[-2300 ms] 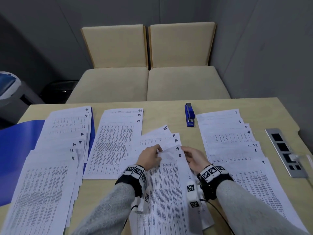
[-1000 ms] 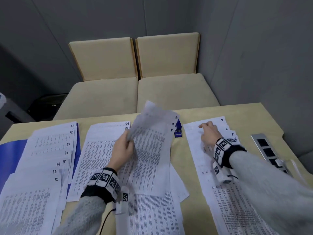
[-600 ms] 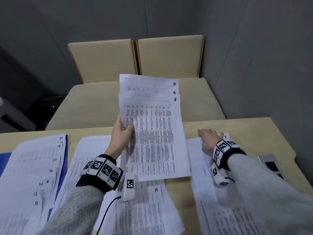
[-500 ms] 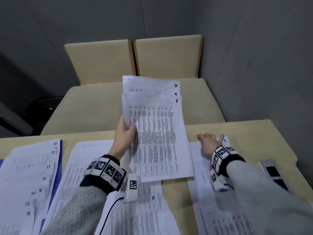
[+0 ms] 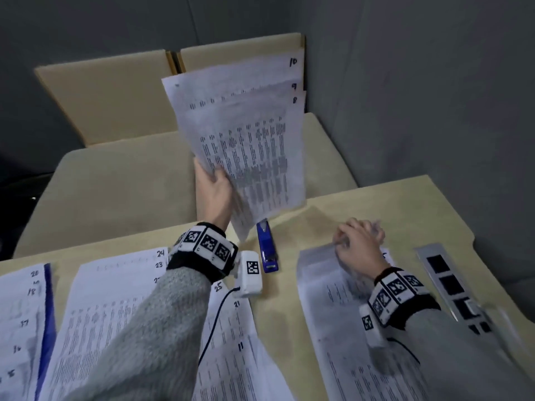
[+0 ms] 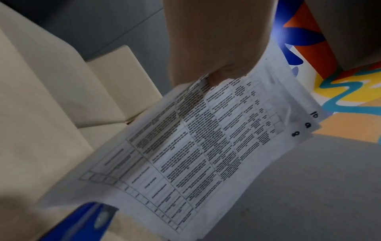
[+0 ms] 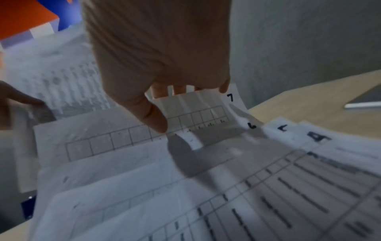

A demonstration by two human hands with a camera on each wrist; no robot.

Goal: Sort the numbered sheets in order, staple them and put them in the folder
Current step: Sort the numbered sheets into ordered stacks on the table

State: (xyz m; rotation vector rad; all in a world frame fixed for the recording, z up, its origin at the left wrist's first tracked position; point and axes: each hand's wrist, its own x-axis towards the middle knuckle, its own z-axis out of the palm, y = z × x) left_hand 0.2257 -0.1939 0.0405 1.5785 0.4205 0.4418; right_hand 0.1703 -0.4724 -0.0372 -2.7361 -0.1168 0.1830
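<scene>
My left hand point(image 5: 215, 183) grips three printed sheets numbered 8, 9 and 10 point(image 5: 254, 134) by their lower left edge and holds them up, tilted, above the table's far side. In the left wrist view the thumb lies on the front of these sheets point(image 6: 206, 146). My right hand point(image 5: 359, 241) is at the far end of the right stack point(image 5: 341, 328). There the thumb presses on sheet 7 point(image 7: 195, 104) and the fingers curl under its lifted far edge. A blue stapler point(image 5: 267, 247) lies between the hands. The blue folder point(image 5: 47, 314) shows under the left stack.
A stack numbered 22 to 24 point(image 5: 110, 299) lies left of my left arm, and loose sheets 25, 21 and 11 point(image 5: 231, 342) lie under it. A metal socket panel point(image 5: 451, 285) is set into the table at the right. Two beige seats point(image 5: 115, 183) stand behind the table.
My left hand has tilted sheets 8 to 10 to the right and kept them raised. My right hand's fingers have curled round the far edge of sheet 7 and lifted it.
</scene>
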